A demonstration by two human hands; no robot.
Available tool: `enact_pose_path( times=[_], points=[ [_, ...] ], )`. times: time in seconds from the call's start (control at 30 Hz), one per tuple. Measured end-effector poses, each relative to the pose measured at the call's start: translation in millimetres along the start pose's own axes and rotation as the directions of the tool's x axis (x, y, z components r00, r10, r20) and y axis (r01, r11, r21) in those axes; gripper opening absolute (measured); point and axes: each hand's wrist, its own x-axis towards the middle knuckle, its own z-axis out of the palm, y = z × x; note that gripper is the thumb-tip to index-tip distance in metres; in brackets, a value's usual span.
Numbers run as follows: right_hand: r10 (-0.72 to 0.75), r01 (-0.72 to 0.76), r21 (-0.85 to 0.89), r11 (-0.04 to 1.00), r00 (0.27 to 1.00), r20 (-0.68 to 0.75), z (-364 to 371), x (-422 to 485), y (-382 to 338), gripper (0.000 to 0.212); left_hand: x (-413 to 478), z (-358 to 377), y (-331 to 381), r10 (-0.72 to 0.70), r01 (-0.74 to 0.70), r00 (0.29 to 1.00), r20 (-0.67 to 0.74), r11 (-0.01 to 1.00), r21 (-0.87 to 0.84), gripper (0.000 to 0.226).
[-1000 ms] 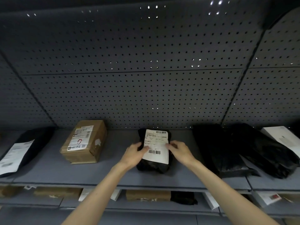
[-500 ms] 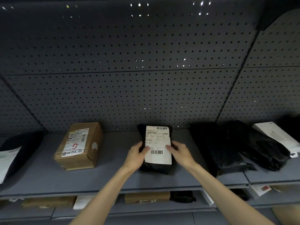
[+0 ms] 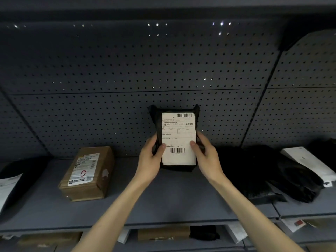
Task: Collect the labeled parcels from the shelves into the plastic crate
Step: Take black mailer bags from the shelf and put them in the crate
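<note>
A small black bag parcel [image 3: 178,128] with a white barcode label is held upright above the grey shelf [image 3: 172,200], its label facing me. My left hand [image 3: 151,157] grips its left edge, thumb on the label. My right hand [image 3: 205,157] grips its right edge, thumb also on the label. A brown cardboard box parcel [image 3: 87,173] with a label lies on the shelf to the left. The plastic crate is out of view.
Black bags [image 3: 269,171] lie on the shelf to the right, one with a white envelope [image 3: 309,162] on it. A black bag with a white label [image 3: 9,186] lies far left. A lower shelf [image 3: 163,233] holds more parcels. A perforated panel [image 3: 127,70] backs the shelf.
Both hands have lifted the black parcel off the shelf and tilted it upright, with its label toward me.
</note>
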Motion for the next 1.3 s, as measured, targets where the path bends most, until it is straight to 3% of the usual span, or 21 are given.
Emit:
enact_pose_path(
  times=[0.4, 0.6, 0.77, 1.0, 1.2, 1.3],
  points=[
    [-0.008, 0.007, -0.034, 0.999, 0.999, -0.045, -5.7, 5.1, -7.5, 0.045, -2.8, 2.3, 12.8, 0.050, -0.050, 0.999, 0.001, 0.999, -0.019, 0.050],
    [0.044, -0.045, -0.073, 0.996, 0.999, -0.019, -1.2, -3.1, -3.3, 0.039, -2.0, 3.6, -12.2, 0.016, -0.017, 1.000, 0.022, 0.998, 0.065, 0.049],
    [0.177, -0.169, -0.178, 0.969, 0.984, 0.025, 14.2, -12.0, 19.4, 0.033, -11.8, 5.2, -44.1, -0.174, 0.165, 0.982, 0.074, 0.980, 0.111, 0.046],
    [0.406, -0.357, -0.329, 0.874, 0.909, 0.094, 35.5, -23.8, 57.4, 0.034, -26.7, 1.7, -76.4, -0.436, 0.419, 0.892, 0.123, 0.897, 0.138, 0.041],
    [0.488, -0.395, -0.420, 0.817, 0.862, 0.137, 36.0, -28.9, 64.4, 0.034, -27.9, -9.0, -82.7, -0.481, 0.417, 0.854, 0.197, 0.860, 0.293, 0.038],
    [0.495, -0.311, -0.568, 0.762, 0.846, 0.199, 28.4, -23.0, 59.3, 0.032, -18.7, -14.2, -75.9, -0.456, 0.293, 0.869, 0.191, 0.786, 0.544, 0.052]
  ],
)
